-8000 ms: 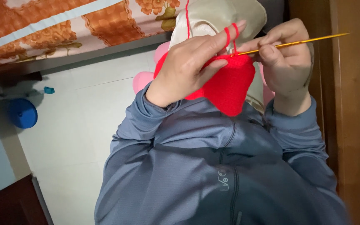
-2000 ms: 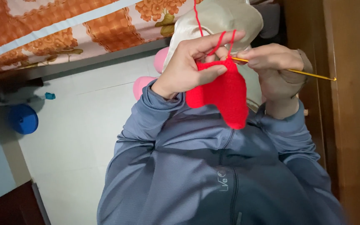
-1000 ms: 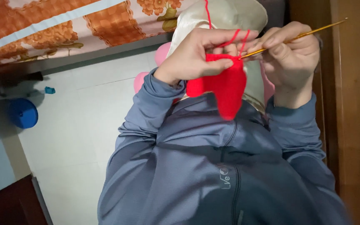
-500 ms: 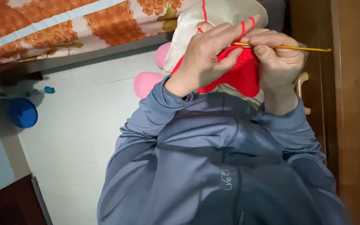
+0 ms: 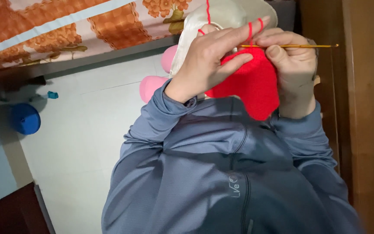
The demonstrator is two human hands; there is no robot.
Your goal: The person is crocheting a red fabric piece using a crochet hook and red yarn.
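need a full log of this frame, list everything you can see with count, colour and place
crochet piece: 1, red, centre top, pinched between both hands
yarn: 1 strand, red, looped over the left fingers, running up out of frame
hook: 1, gold, lying level in the right hand, tip at the crochet piece
slippers: 2, pink, on the floor behind the left wrist
bag: 1, beige, top centre behind the hands
bedspread: 1, orange floral with a pale stripe, top left
round object: 1, blue, on the floor at left
small object: 1, teal, on the floor near it
floor: pale tiles, left
wood panel: brown, right edge
jacket: 1, grey-blue, lower centre
left hand: holds the crochet piece
right hand: holds the hook
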